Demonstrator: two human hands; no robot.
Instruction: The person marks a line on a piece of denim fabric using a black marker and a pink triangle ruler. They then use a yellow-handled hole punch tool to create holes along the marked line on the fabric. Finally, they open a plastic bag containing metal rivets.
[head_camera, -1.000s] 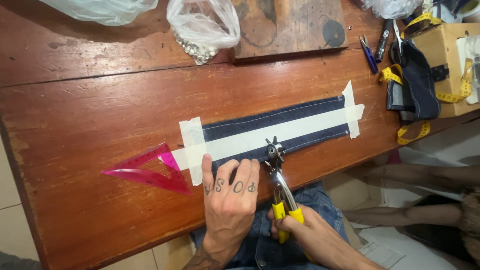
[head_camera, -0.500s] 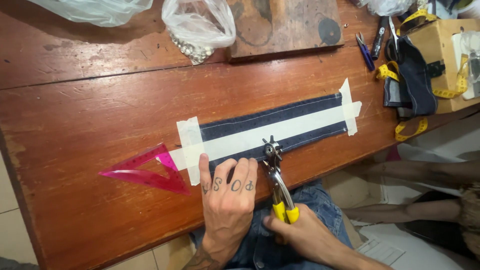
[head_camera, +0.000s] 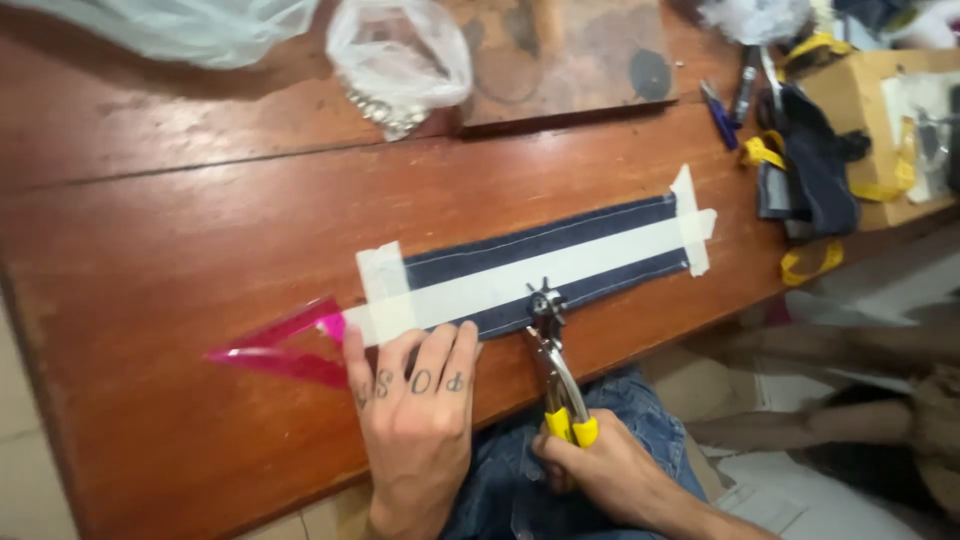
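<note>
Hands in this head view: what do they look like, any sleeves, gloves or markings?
Both are bare: no gloves, no sleeves in view. The left hand has dark tattooed symbols, one on each of four fingers near the knuckles. The right hand shows no markings, rings or watch.

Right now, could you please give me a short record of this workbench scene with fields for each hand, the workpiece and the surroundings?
left hand: flat on the table, fingertips pressing the near edge of the denim strip
right hand: gripping the yellow handles of the punch pliers
pliers head: at the strip's near edge
workpiece: dark denim strip, pale tape along it and across both ends
beside left hand: pink triangle ruler
surface: red-brown wooden table
far edge: plastic bag
</note>
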